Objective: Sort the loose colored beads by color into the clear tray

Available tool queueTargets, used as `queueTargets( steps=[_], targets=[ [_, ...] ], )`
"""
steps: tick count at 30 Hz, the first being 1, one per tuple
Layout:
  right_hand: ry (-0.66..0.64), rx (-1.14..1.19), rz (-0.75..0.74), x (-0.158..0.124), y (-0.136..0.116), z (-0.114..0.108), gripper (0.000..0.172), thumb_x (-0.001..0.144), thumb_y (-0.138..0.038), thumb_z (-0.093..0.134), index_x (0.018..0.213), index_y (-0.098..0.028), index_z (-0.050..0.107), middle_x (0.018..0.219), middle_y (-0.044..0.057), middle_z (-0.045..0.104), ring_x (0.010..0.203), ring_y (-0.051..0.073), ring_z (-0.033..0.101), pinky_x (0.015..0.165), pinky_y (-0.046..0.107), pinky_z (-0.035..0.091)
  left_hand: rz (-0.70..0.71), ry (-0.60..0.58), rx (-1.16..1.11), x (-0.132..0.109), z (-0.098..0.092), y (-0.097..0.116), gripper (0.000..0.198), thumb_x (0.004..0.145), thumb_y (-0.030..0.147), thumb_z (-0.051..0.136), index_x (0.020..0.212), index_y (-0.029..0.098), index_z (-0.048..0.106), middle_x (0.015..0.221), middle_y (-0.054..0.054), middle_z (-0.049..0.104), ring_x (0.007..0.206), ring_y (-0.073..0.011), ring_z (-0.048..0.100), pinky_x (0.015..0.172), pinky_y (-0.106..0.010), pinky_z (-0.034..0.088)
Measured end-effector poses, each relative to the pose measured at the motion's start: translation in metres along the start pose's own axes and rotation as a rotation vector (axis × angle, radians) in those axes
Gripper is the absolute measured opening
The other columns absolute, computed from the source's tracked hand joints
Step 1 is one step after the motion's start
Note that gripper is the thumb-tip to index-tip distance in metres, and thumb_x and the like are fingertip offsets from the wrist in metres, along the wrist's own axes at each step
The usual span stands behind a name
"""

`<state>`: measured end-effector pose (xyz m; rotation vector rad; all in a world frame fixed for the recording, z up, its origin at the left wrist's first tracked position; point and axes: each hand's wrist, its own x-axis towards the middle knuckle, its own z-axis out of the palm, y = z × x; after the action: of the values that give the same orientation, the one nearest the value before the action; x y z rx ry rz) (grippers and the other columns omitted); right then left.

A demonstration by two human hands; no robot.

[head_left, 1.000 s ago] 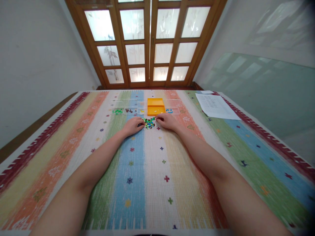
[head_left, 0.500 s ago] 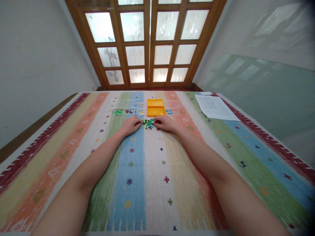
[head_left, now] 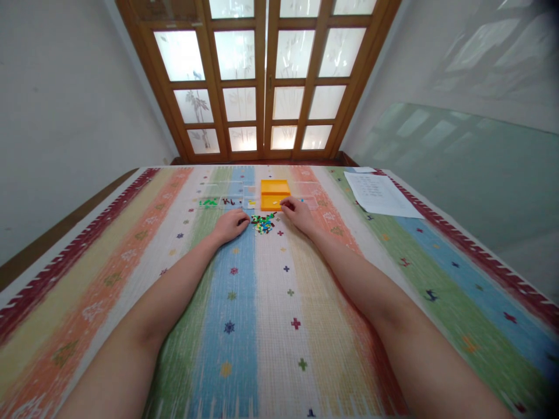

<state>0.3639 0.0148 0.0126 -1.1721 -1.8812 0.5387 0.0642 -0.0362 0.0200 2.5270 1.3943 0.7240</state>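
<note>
Striped cloth surface [head_left: 262,326].

Far left: clear boxes [head_left: 213,202], green and dark bits kept apart in them, within arm's reach.

Left hand [head_left: 231,224]: palm down, fingers loosely curled, tips at the left edge of the pile of small coloured pieces [head_left: 263,222]; it seems to hem the pile in. Whether it holds a piece: cannot tell.

Orange tray [head_left: 274,195] lies just behind the pile.

Right hand [head_left: 297,212]: fingers close together at the tray's near right corner; contents too small to see.

Far right: sheet of paper [head_left: 379,192], well apart.

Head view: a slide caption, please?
Left hand beside a pile of coloured bits, right hand at the orange tray.
</note>
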Motion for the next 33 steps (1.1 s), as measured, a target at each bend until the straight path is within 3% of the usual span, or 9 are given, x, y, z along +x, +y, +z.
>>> queueTargets(
  steps=[5,15,22,28,33],
  targets=[
    [0.088,0.067,0.074,0.004,0.009,0.004,0.024,0.089,-0.034,0.060,0.104,-0.021,0.074,0.089,0.006,0.076,0.081,0.022,0.069,0.077,0.035,0.056,-0.014,0.013,-0.006,0.001,0.001,-0.005,0.026,0.099,0.032,0.054,0.097,0.023,0.078,0.094,-0.007,0.070,0.093,-0.0247,0.065,0.088,-0.038,0.051],
    [0.101,0.297,0.194,0.006,0.017,0.012,0.042,0.095,-0.035,0.056,0.133,-0.024,0.066,0.116,0.010,0.076,0.095,0.021,0.076,0.076,0.035,0.063,-0.039,0.016,-0.031,0.001,0.002,-0.007,0.026,0.098,0.033,0.055,0.097,0.023,0.078,0.095,-0.007,0.071,0.094,-0.0242,0.065,0.090,-0.038,0.051],
    [-0.092,0.098,0.010,-0.004,-0.001,0.008,0.020,0.093,-0.027,0.058,0.097,-0.020,0.076,0.087,0.003,0.077,0.076,0.018,0.069,0.076,0.031,0.054,-0.032,0.003,-0.005,0.000,0.001,-0.005,0.025,0.098,0.031,0.055,0.101,0.022,0.079,0.094,-0.006,0.070,0.092,-0.0233,0.064,0.088,-0.036,0.050],
    [-0.172,-0.008,-0.133,-0.010,-0.014,0.008,0.018,0.094,-0.023,0.060,0.095,-0.021,0.078,0.092,0.004,0.079,0.083,0.019,0.069,0.078,0.030,0.048,0.010,-0.015,0.016,-0.002,0.000,0.004,0.029,0.099,0.029,0.057,0.117,0.025,0.079,0.103,-0.007,0.070,0.100,-0.0246,0.065,0.091,-0.036,0.050],
    [-0.173,-0.038,-0.129,-0.009,-0.011,0.008,0.017,0.095,-0.022,0.061,0.097,-0.020,0.078,0.093,0.004,0.079,0.084,0.019,0.069,0.078,0.029,0.048,0.038,-0.026,0.006,-0.001,0.000,0.008,0.021,0.096,0.027,0.061,0.103,0.023,0.079,0.100,-0.007,0.069,0.099,-0.0250,0.065,0.089,-0.037,0.050]
  ],
)
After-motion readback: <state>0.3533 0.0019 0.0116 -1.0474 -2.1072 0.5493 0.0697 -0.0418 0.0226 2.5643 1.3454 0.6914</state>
